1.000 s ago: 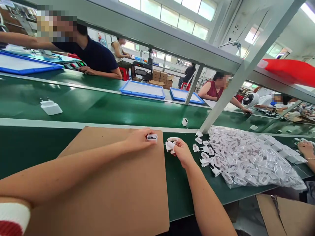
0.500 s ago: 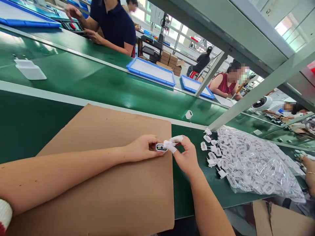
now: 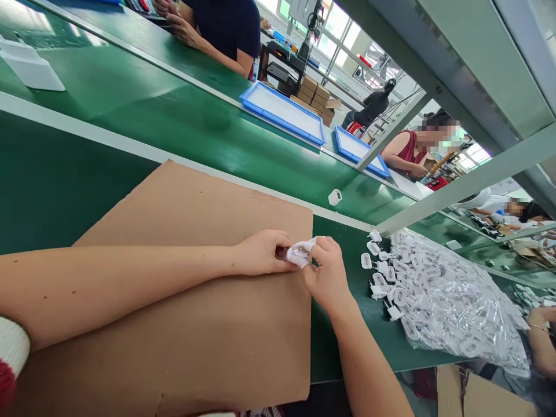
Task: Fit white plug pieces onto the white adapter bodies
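Observation:
Over the right edge of the cardboard sheet [image 3: 208, 336], my left hand [image 3: 263, 252] is closed around a small white charger housing, now mostly covered by fingers. My right hand [image 3: 325, 272], with white finger cots on its fingertips, pinches a white plug cap [image 3: 297, 253] against the housing's open end. Both hands meet here, and the fingers hide the joint between the two parts. Right of my right hand, loose white plug caps [image 3: 377, 278] lie beside a clear plastic bag [image 3: 464, 307] full of similar ones.
Beyond the white rail, a green conveyor belt [image 3: 195, 133] carries a white charger [image 3: 32, 66] at left and a small white housing [image 3: 335, 197]. Blue-rimmed trays [image 3: 284, 113] stand on the far side. A metal post [image 3: 460, 185] slants at right. Co-workers sit opposite and at right.
My right hand has brought the plug cap onto the housing, whose open end with circuit parts showed earlier and is now covered. The view has tilted; the charger at left has shifted leftward.

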`<state>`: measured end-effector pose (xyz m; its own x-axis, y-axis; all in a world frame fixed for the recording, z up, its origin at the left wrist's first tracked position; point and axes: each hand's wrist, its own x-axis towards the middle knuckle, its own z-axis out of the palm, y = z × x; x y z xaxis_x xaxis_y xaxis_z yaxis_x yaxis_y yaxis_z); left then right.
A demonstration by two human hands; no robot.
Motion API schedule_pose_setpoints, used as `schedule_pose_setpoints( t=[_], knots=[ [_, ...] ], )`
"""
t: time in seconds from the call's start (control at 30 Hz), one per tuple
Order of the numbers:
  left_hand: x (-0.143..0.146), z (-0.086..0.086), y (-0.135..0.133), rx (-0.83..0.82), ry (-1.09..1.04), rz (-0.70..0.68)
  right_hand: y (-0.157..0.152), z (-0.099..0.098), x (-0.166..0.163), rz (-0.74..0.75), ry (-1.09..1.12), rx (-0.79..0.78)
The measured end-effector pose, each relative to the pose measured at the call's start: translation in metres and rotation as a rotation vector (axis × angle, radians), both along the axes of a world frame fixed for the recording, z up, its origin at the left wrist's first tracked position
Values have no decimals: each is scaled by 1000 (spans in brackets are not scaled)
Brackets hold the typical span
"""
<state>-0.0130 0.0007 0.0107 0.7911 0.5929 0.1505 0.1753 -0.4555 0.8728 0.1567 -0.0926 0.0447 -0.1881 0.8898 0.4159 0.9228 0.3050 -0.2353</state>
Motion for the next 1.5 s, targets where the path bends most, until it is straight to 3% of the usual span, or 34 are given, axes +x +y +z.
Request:
schedule_pose_setpoints(
  t=[0.2, 0.33, 0.43, 0.5, 0.57, 0.63, 0.7, 0.8, 0.9, 0.97, 1.03, 1.13, 1.2, 1.33, 1.5],
  knots=[
    [1, -1, -2, 23, 6, 6, 2, -8, 1, -62, 64, -37],
    [4, -3, -5, -18, 33, 25, 0, -17, 5, -119, 282, -99],
    [7, 2, 8, -34, 45, 97, 3, -17, 25, -204, 381, -88],
    [11, 8, 28, 23, 60, 251, 4, -13, 48, -410, 290, -17],
    [14, 15, 58, 87, 102, 420, 2, -9, 74, -730, 108, -38],
    [16, 20, 93, 133, 157, 562, -2, -5, 97, -994, -24, -204],
    [16, 22, 125, 177, 231, 687, -7, -2, 115, -1097, -55, -366],
    [16, 20, 158, 202, 335, 789, -12, 1, 129, -1065, -14, -437],
    [21, 17, 164, 196, 371, 827, -11, 1, 130, -1016, 5, -410],
    [30, 16, 157, 272, 322, 917, -7, 1, 125, -918, 86, -298],
    [44, 14, 147, 423, 217, 975, -2, -1, 117, -746, 331, -144],
    [73, 11, 137, 575, 168, 847, 4, -4, 103, -492, 802, -77],
    [93, 9, 138, 496, 249, 746, 7, -6, 95, -398, 969, -125],
    [117, 10, 147, 269, 351, 669, 8, -7, 89, -312, 1098, -212],
    [106, 16, 130, 280, 277, 473, 7, -4, 87, -229, 1201, -255]
  ],
)
